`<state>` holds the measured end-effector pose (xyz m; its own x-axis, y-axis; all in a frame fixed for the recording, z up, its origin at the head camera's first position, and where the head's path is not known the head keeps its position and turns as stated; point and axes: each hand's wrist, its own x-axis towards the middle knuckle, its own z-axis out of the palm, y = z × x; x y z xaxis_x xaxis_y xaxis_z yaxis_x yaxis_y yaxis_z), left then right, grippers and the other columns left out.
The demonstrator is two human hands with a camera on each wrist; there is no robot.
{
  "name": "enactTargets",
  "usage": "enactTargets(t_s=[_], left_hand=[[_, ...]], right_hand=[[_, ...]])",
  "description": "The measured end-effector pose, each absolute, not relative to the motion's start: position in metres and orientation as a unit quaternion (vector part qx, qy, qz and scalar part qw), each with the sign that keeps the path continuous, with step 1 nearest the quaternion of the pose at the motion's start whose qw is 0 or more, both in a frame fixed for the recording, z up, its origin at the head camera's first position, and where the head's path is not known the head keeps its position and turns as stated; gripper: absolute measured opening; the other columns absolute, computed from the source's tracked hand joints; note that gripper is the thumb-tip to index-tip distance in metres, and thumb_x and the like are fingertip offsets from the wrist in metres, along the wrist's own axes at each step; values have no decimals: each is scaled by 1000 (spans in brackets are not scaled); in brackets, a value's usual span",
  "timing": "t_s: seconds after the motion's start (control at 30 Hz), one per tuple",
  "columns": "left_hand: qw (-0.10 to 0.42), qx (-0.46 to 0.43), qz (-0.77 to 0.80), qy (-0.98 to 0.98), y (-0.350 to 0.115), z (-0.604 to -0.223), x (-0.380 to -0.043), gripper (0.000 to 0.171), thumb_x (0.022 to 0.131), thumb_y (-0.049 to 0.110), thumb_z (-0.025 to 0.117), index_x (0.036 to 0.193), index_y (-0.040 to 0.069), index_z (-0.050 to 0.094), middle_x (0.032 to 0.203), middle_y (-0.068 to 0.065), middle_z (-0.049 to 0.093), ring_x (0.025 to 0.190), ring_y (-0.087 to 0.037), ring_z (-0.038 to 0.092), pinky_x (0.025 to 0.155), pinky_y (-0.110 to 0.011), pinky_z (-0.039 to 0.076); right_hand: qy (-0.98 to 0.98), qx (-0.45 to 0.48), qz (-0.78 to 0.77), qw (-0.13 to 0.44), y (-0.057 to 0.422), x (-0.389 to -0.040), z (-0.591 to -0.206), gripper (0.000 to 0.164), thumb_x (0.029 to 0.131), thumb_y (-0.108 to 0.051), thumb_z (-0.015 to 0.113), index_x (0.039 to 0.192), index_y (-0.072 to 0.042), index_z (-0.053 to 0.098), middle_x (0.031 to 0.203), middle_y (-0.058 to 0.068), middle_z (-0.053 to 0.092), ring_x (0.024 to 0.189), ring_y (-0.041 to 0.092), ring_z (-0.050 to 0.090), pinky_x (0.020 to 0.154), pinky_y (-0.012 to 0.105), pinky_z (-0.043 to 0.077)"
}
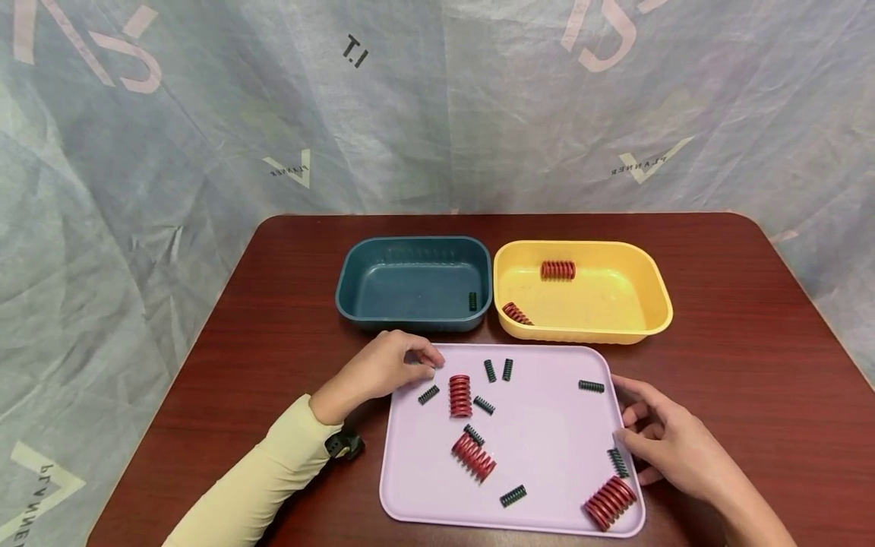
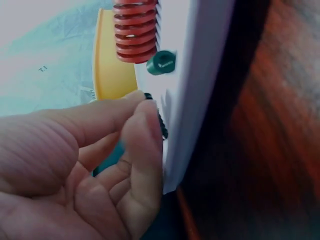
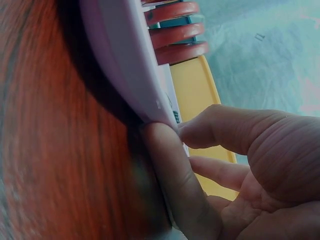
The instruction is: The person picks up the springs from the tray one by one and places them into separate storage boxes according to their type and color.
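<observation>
My left hand (image 1: 386,372) is over the far left corner of the lilac tray (image 1: 547,448). Its thumb and forefinger pinch a small dark green spring (image 2: 163,128), largely covered by the fingers. Close by on the tray lie another small green spring (image 1: 428,394) and a thick red spring (image 1: 460,396). At the tray's right edge, my right hand (image 1: 673,444) grips the rim, thumb on one side and fingers on the other. Near that thumb are a green spring (image 1: 618,463) and a large red spring (image 1: 610,503).
Beyond the tray stand a dark teal bin (image 1: 413,323) with one green spring (image 1: 472,301) inside, and a yellow bin (image 1: 581,334) holding two red springs. Several more springs are spread over the tray. A brown table (image 1: 738,304) lies beneath, with a grey sheet (image 1: 437,114) hanging behind.
</observation>
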<state>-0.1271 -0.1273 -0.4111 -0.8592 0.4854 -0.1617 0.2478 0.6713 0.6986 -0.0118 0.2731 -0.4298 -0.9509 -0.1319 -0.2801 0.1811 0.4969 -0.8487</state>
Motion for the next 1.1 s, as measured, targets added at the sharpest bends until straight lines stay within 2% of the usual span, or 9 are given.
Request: enactTargets(t_s=[0.13,0.33,0.47,0.63,0.77,0.9,1.0,1.1], left_hand=[[197,200,377,882,-130,-410,-128,14,97,15,75,110,19,80,86,6,72,66,-13,65,58,-27,52],[267,202,453,826,-137,-406,-131,23,102,15,68,123,11,75,79,-10,71,67,-23,68,48,-28,51],[303,199,498,788,-141,-404,-133,28,102,15,67,129,7,71,91,-16,70,71,-26,70,52,-34,58],[330,192,527,759,-143,-397,-135,31,103,16,66,133,6,69,110,-22,69,77,-28,72,64,-47,64],[343,190,527,754,-144,-389,-137,30,103,17,66,130,6,71,110,-24,71,79,-32,74,67,-51,63],[348,185,538,745,-146,-380,-142,29,104,16,65,129,2,71,109,-29,69,84,-40,73,68,-49,64],[345,174,559,734,-149,-374,-149,29,104,14,64,128,-1,70,114,-33,66,89,-48,70,68,-43,64],[338,165,576,726,-153,-368,-158,30,104,13,64,129,-3,69,122,-34,63,92,-49,69,69,-40,64]], right_hand=[[850,13,-504,156,273,-12,-430,73,93,2,72,156,-10,39,103,16,52,68,17,62,47,39,60],[847,18,-507,159,273,-13,-428,71,93,1,71,156,-13,40,103,17,51,69,17,63,47,40,60],[845,17,-509,161,273,-13,-429,71,93,1,72,155,-13,40,103,17,51,69,18,62,47,41,60],[846,20,-508,162,273,-14,-429,71,93,0,72,156,-13,40,104,17,51,69,18,62,48,40,60],[845,20,-509,162,273,-14,-429,71,93,1,71,156,-13,40,103,17,51,69,17,62,47,41,60],[845,19,-509,163,273,-14,-429,71,93,1,71,156,-12,40,103,17,51,69,17,62,47,41,60],[846,19,-507,163,273,-13,-429,71,93,1,71,156,-12,40,103,17,51,69,17,62,48,40,60],[849,18,-503,161,273,-13,-429,71,93,1,71,156,-12,40,103,17,51,69,17,62,47,40,60]])
